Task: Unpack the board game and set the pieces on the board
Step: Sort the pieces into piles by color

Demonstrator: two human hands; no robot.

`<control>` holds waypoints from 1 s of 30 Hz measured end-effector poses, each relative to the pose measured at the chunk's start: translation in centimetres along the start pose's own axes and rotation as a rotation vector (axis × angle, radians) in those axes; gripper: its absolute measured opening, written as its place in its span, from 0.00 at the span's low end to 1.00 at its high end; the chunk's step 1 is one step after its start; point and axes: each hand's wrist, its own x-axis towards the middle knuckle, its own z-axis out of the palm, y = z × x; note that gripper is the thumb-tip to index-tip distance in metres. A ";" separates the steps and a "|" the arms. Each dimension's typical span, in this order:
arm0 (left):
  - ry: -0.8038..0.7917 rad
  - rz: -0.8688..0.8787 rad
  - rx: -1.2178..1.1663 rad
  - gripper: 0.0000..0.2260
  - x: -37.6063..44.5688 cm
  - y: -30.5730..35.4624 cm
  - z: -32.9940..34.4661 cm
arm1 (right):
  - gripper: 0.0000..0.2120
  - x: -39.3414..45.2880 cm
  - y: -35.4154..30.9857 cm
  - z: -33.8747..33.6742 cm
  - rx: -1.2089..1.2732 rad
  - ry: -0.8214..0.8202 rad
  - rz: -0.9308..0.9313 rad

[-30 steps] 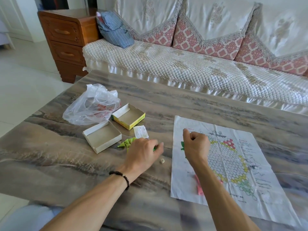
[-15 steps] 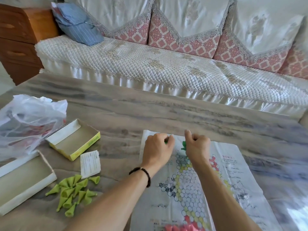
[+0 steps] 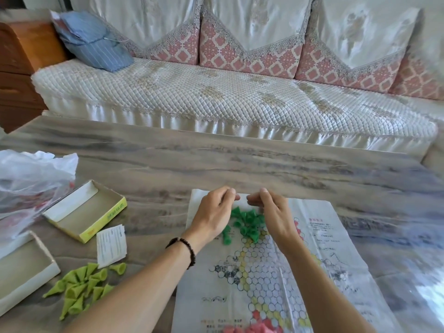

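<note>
**Dark green cones dumped at far end of board**

Head cam: left hand point(image 3: 212, 212) and right hand point(image 3: 272, 213) hovered over paper board point(image 3: 336, 255), fingertips pinched together; can't tell whether anything was held. Dark green pieces point(image 3: 247, 222) piled betw. them on board. Light green pieces point(image 3: 81, 287) heaped on table point(image 3: 240, 162) nr open box point(image 3: 86, 210). Pink pieces point(image 3: 252, 329) at board's near edge.

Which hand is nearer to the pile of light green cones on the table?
Left. The left hand is over the board's far end, on the side toward the light green cones. The right hand lies beyond it, farther from the pile.
</note>
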 end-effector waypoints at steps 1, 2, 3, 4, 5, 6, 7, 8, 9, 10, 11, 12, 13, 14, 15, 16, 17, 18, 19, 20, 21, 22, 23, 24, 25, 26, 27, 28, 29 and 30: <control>-0.012 0.053 0.117 0.15 0.0 0.0 -0.6 | 0.16 0.0 0.0 -0.5 -0.069 -0.003 -0.033; -0.023 0.112 0.251 0.15 0.0 0.0 -1.2 | 0.15 -0.1 0.0 -1.1 -0.145 -0.002 -0.071; -0.046 0.163 0.398 0.15 0.0 0.2 -2.0 | 0.13 -0.2 -0.1 -1.8 -0.215 -0.011 -0.104; -0.087 0.193 0.546 0.16 0.0 0.3 -2.8 | 0.13 -0.4 -0.2 -2.5 -0.292 -0.047 -0.126; -0.145 0.198 0.677 0.20 0.0 0.4 -3.6 | 0.17 -0.6 -0.2 -3.2 -0.391 -0.112 -0.130; -0.219 0.174 0.769 0.26 0.1 0.4 -4.4 | 0.28 -0.8 -0.1 -3.8 -0.509 -0.189 -0.119; -0.302 0.135 0.820 0.34 0.0 0.3 -5.0 | 0.39 -1.0 -0.1 -4.3 -0.618 -0.260 -0.102; -0.387 0.093 0.842 0.43 0.0 0.2 -5.5 | 0.49 -1.1 -0.1 -4.7 -0.712 -0.319 -0.080; -0.466 0.064 0.855 0.49 0.0 0.2 -5.8 | 0.55 -1.3 -0.1 -4.8 -0.774 -0.367 -0.064; -0.528 0.052 0.866 0.52 -0.1 0.2 -5.8 | 0.58 -1.4 -0.1 -4.8 -0.807 -0.404 -0.055; -0.563 0.056 0.865 0.52 0.0 0.1 -5.5 | 0.59 -1.4 -0.1 -4.7 -0.829 -0.436 -0.048; -0.572 0.068 0.849 0.50 0.1 0.1 -5.2 | 0.59 -1.5 -0.1 -4.5 -0.847 -0.464 -0.046; -0.566 0.080 0.819 0.47 0.2 0.1 -4.7 | 0.57 -1.5 -0.1 -4.2 -0.866 -0.478 -0.049; -0.556 0.089 0.786 0.44 0.4 0.2 -4.3 | 0.55 -1.5 0.0 -4.0 -0.879 -0.477 -0.057; -0.546 0.102 0.757 0.41 0.5 0.4 -3.8 | 0.52 -1.4 0.0 -3.8 -0.880 -0.468 -0.067; -0.537 0.111 0.734 0.38 0.6 0.5 -3.5 | 0.49 -1.3 -0.1 -3.7 -0.874 -0.453 -0.073; -0.529 0.117 0.717 0.35 0.7 0.7 -3.1 | 0.46 -1.1 -0.1 -3.5 -0.864 -0.438 -0.076; -0.521 0.117 0.704 0.33 0.8 0.8 -2.8 | 0.43 -1.0 -0.2 -3.4 -0.853 -0.426 -0.081; -0.511 0.117 0.698 0.30 0.9 0.9 -2.5 | 0.40 -0.9 -0.2 -3.2 -0.842 -0.420 -0.087; -0.501 0.120 0.699 0.27 0.9 0.9 -2.3 | 0.37 -0.7 -0.1 -3.0 -0.829 -0.413 -0.094; -0.490 0.126 0.704 0.25 1.0 1.0 -2.1 | 0.35 -0.7 -0.1 -2.9 -0.813 -0.406 -0.099; -0.480 0.131 0.708 0.23 1.1 0.9 -1.9 | 0.34 -0.6 0.0 -2.8 -0.798 -0.399 -0.101; -0.471 0.132 0.711 0.23 1.1 0.8 -1.8 | 0.34 -0.6 0.1 -2.7 -0.786 -0.393 -0.102; -0.463 0.131 0.712 0.25 1.1 0.7 -1.8 | 0.35 -0.5 0.2 -2.7 -0.780 -0.391 -0.100; -0.455 0.129 0.712 0.28 1.1 0.7 -1.8 | 0.36 -0.5 0.3 -2.7 -0.776 -0.389 -0.098; -0.444 0.129 0.711 0.31 1.1 0.6 -1.8 | 0.38 -0.5 0.3 -2.7 -0.774 -0.387 -0.096; -0.433 0.135 0.712 0.33 0.9 0.6 -1.9 | 0.39 -0.6 0.3 -2.8 -0.773 -0.385 -0.098; -0.422 0.142 0.716 0.34 0.8 0.7 -2.0 | 0.39 -0.7 0.2 -2.8 -0.773 -0.381 -0.100; -0.411 0.151 0.724 0.35 0.5 0.8 -2.3 | 0.40 -0.9 0.0 -2.9 -0.775 -0.375 -0.103; -0.401 0.156 0.735 0.36 0.2 1.0 -2.5 | 0.41 -1.2 -0.3 -3.0 -0.776 -0.367 -0.105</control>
